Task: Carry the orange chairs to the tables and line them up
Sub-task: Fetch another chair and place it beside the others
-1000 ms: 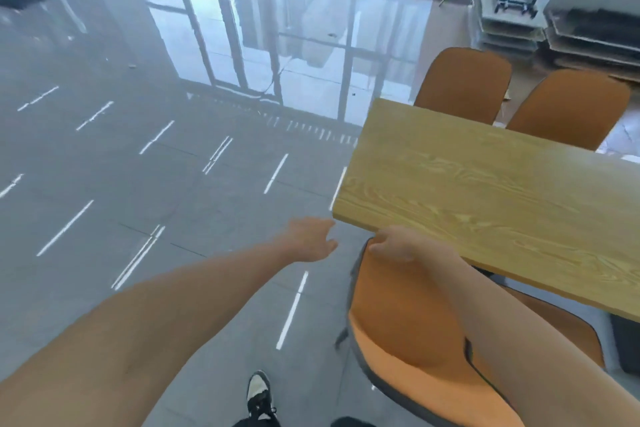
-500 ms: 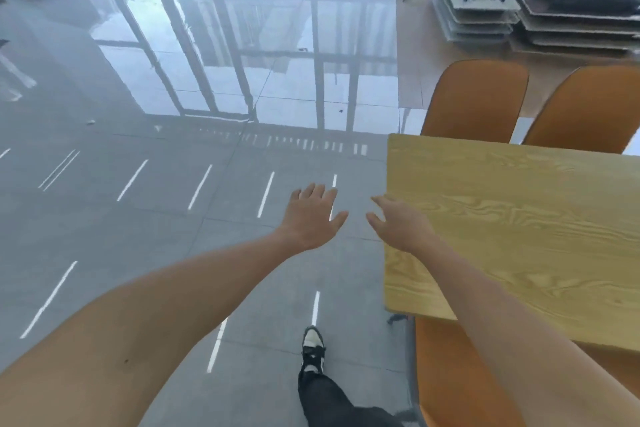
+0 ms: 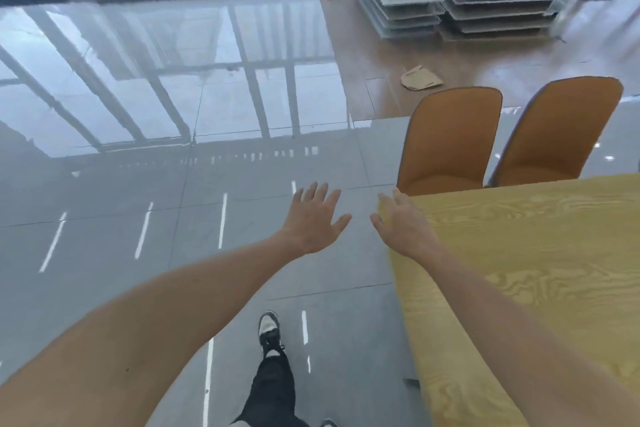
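- Your left hand point(image 3: 313, 218) hangs in the middle of the frame above the grey floor point(image 3: 104, 236), its fingers point(image 3: 311, 191) spread and holding nothing
- Your right hand point(image 3: 403, 224) sits just right of it, over the near-left corner of the wooden tabletop point(image 3: 536, 270); its fingers point(image 3: 389, 202) are spread too, and empty, and you cannot tell whether the palm touches the wood
- The two hands are near each other but apart, both arms stretched forward from the lower edge of the frame
- Two orange chairs stand side by side at the tabletop's far edge, right of centre: the left chair point(image 3: 450, 139) and the right chair point(image 3: 557, 135), backs upright, seats partly hidden by the tabletop
- Your dark trouser leg and black-and-white shoe point(image 3: 269, 331) show at lower centre on the floor
- A scrap of cardboard point(image 3: 420, 78) lies on the brown floor beyond the chairs
- Stacked flat panels point(image 3: 398, 17) sit in the upper right by the windows
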The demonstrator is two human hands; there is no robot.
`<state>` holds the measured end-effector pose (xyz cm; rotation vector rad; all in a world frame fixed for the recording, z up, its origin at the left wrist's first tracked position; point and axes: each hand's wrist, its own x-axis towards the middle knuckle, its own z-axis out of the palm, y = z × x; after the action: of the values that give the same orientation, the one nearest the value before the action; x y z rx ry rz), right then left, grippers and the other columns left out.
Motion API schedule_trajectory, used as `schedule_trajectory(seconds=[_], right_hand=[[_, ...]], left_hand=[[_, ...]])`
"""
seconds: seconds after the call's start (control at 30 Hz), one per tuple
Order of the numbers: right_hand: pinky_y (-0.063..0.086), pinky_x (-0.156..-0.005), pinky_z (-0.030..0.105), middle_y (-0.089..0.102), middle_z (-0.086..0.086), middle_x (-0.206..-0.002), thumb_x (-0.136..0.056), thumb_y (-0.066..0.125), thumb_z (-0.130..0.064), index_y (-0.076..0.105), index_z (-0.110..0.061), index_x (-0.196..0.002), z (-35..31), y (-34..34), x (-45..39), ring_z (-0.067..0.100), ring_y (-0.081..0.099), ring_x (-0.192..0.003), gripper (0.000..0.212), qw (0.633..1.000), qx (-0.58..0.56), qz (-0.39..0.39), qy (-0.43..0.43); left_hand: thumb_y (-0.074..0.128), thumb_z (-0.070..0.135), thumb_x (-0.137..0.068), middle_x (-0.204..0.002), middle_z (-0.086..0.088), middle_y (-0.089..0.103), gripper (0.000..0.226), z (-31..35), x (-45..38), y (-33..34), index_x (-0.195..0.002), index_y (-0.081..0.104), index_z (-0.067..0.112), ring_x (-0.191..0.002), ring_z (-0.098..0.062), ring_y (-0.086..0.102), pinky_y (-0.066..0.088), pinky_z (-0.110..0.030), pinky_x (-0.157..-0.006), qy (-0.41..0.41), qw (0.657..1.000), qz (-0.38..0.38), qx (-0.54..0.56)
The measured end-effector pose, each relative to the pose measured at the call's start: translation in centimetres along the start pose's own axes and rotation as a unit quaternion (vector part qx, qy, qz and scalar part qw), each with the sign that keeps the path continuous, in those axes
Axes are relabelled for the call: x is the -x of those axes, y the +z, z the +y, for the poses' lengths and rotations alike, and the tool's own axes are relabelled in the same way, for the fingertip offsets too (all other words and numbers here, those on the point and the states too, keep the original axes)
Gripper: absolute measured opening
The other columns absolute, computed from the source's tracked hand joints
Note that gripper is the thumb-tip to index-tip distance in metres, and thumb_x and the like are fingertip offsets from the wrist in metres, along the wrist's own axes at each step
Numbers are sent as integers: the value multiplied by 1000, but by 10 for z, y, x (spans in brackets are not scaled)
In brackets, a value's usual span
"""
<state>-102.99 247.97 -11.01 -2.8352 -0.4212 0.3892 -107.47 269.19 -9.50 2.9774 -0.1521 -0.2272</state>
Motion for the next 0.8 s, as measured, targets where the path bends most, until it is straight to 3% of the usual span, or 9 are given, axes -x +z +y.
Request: schedule_trajectory(seconds=[0.33, 0.67, 0.8], right_hand=[[22, -120, 50, 24, 18, -163, -102, 37, -52, 31, -18, -156, 24, -47, -146, 32, 22, -149, 64, 982, -33, 63, 176], [19, -122, 49, 21, 13, -164, -103, 30, -56, 27, -21, -157, 136, -82, -282, 29, 19, -151, 64, 931, -95, 90, 342], [18, -123, 49, 21, 12, -165, -102, 31, -57, 27, -21, -157, 176, -103, -331, 29, 17, -152, 65, 905, -133, 90, 395]], left_hand=[[29, 58, -104, -166, -14, 21, 70, -40, -233, -36, -158, 25, 16, -155, -34, 11, 11, -55, -124, 168, 984, -59, -8], [31, 61, -103, -166, -17, 21, 72, 27, -483, -42, -159, 25, 15, -155, -35, 14, 14, -56, -124, 343, 934, -93, -45], [35, 55, -105, -166, -17, 22, 70, 54, -565, -56, -159, 25, 13, -154, -35, 16, 17, -54, -124, 419, 896, -131, -64]])
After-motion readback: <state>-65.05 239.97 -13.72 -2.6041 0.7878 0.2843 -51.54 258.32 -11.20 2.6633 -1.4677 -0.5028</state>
